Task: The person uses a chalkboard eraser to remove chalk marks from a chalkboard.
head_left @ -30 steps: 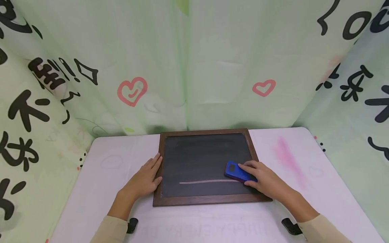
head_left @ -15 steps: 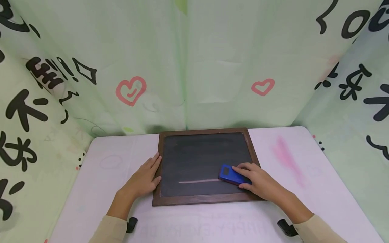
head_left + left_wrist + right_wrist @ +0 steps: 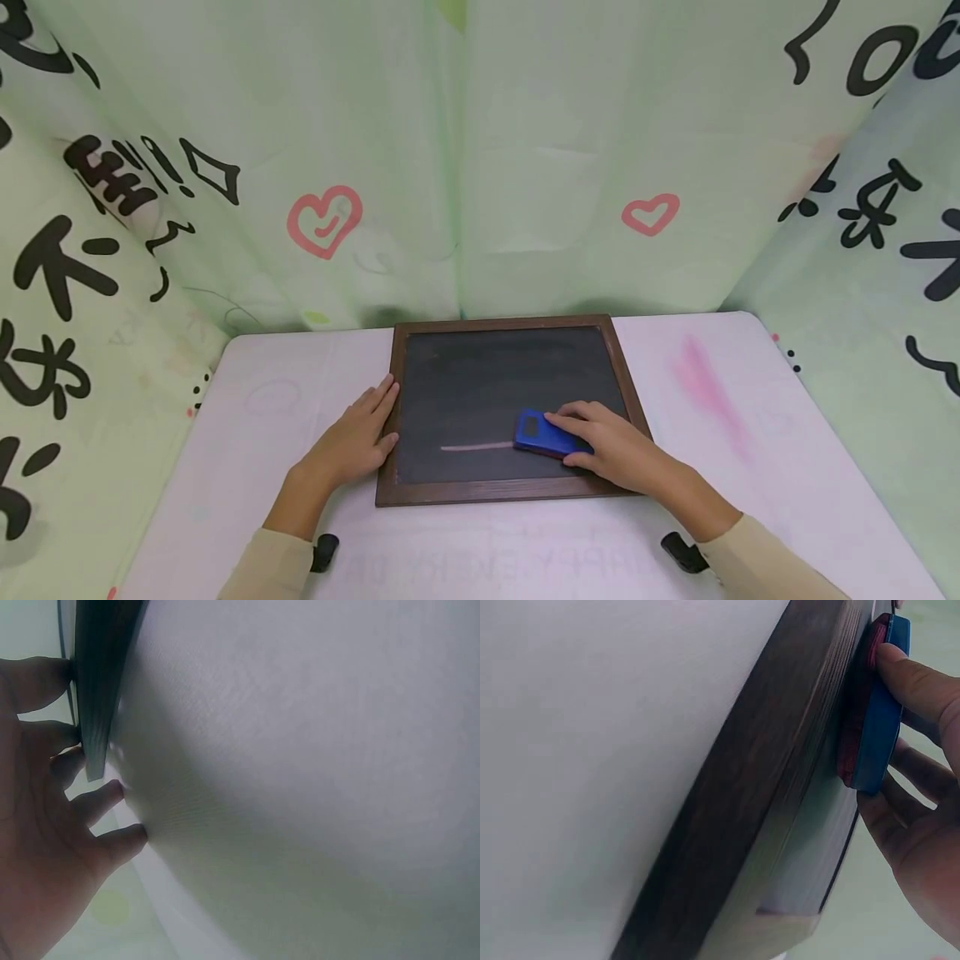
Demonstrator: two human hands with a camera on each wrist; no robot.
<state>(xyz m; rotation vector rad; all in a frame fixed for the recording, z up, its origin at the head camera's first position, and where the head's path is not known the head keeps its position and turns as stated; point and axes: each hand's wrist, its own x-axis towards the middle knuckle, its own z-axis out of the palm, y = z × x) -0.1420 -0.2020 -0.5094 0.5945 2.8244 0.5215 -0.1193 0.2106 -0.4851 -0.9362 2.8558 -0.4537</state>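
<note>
A wood-framed chalkboard [image 3: 480, 400] lies on the table, with a pale pink chalk line [image 3: 474, 447] across its lower part. My right hand [image 3: 611, 446] grips a blue chalkboard eraser [image 3: 546, 435], whose dark red felt side [image 3: 847, 746] lies against the board in the right wrist view. The eraser covers the right end of the visible line. At the board's left edge rests my left hand [image 3: 348, 442], fingers straight against the frame. In the left wrist view, the left hand's thumb and some fingers [image 3: 45, 682] touch the frame, while other fingertips rest on the tabletop.
The white table [image 3: 285, 392] has a pink smear [image 3: 708, 387] to the right of the board. Pale green curtains [image 3: 540, 167] with black lettering and red hearts surround the table at the back and sides.
My right hand has slid the eraser leftward along the chalk line, and the visible line has become shorter from its right end. The left hand stays at the frame.
</note>
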